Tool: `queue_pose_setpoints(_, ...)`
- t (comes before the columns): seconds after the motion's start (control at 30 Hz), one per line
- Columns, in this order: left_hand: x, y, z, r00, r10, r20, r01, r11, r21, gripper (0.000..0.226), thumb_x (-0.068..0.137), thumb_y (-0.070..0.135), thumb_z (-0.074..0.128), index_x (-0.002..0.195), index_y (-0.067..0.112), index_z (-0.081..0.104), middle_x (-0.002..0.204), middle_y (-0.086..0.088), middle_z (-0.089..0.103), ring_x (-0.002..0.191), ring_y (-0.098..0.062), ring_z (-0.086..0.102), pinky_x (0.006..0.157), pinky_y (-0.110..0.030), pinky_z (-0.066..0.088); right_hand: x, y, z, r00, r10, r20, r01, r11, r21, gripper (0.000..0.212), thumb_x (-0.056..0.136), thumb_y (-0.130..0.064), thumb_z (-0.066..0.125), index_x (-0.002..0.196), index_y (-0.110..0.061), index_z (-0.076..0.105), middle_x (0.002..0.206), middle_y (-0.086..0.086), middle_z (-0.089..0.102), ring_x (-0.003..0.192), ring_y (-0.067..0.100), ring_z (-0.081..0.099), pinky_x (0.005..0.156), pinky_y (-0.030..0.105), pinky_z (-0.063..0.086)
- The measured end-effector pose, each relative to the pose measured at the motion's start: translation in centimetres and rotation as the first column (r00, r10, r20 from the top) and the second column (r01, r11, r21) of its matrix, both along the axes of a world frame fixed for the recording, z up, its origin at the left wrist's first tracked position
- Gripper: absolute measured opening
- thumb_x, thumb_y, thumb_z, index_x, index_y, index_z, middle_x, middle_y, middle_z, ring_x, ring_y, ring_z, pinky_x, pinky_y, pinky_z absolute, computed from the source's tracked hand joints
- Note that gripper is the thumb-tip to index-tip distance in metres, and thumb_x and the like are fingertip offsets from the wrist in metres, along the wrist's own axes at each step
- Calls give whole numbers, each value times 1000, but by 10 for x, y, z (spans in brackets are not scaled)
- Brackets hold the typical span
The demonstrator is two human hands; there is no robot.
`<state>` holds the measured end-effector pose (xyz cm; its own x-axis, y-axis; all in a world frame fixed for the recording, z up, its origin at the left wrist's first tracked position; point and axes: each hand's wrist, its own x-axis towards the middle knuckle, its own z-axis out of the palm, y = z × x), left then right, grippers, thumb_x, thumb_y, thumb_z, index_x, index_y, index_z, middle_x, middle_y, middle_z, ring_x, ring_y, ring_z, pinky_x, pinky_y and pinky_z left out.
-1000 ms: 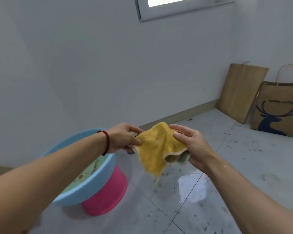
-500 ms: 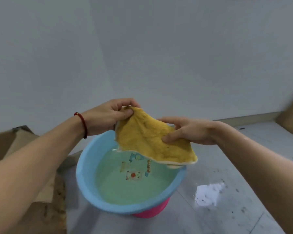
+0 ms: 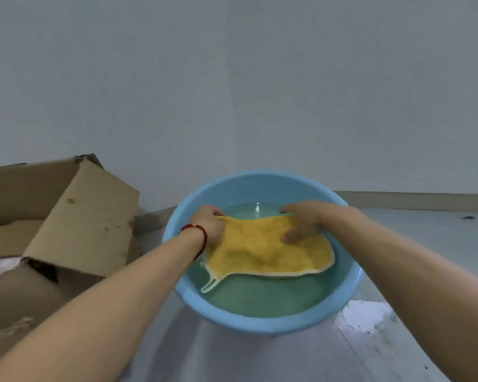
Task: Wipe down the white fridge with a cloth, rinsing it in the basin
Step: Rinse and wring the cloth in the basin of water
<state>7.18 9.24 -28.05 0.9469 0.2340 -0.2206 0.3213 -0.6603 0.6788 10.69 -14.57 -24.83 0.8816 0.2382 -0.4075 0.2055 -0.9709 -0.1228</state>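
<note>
Over the blue basin (image 3: 262, 322), the left hand (image 3: 209, 224) and right hand (image 3: 304, 220) pinch the yellow cloth (image 3: 265, 250), fingers clamped on its far corners.

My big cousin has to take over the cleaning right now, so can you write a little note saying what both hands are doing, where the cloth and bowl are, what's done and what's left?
Left hand: pinching the yellow cloth at its far left corner.
Right hand: gripping the cloth's far right edge.
Cloth: spread out over the water in the blue basin, its white loop dipping in at the near side.
Basin: on the floor, beside a cardboard box; there is a wet patch on the floor to its right.
Done: cloth brought to the basin for rinsing.
Left: dunk it, wring it out, then wipe the fridge, which is not in view.
</note>
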Motion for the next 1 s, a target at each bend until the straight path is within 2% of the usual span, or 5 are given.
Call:
queue_pose_setpoints(0.13,-16,-27,-24,998,-70,-8,63,832,551,40,92,29,53,132,29,46,137,-12,36,129,-37,36,99,-51,42,-2,30,-40,999,-15,34,16,998,-55,70,96,-61,52,157,-30,36,160,11,38,140,36,45,114,49,41)
queue_pose_setpoints(0.37,-17,-63,-63,834,-171,-525,447,767,459,69,98,54,50,154,49,10,165,-13,-2,150,-47,4,117,-66,20,-8,27,-79,994,-7,-106,-12,985,-169,81,98,-28,57,161,-44,9,170,13,-6,155,44,1,118,65,27)
queue_pose_setpoints(0.57,-24,-76,-61,927,35,-373,183,826,533,85,82,68,59,149,29,24,152,-15,19,142,-40,21,107,-63,35,0,20,-74,970,-241,-2,241,970,26,83,89,-48,60,157,-19,22,165,19,12,148,42,23,117,55,33)
queue_pose_setpoints(0.83,-15,-55,-41,843,266,-467,-428,858,-285,60,84,9,69,134,15,39,121,-16,58,90,-29,66,70,-45,62,23,54,-91,883,-423,-203,465,849,250,76,99,-64,32,164,-28,16,167,20,20,149,44,28,122,55,27)
queue_pose_setpoints(1.0,-15,-76,-35,881,98,-462,-378,734,-565,27,102,24,44,85,11,61,51,-8,65,47,-19,64,49,-26,55,30,96,-108,717,-394,-575,697,413,586,69,81,-65,57,118,-8,70,113,15,74,101,37,73,93,53,59)
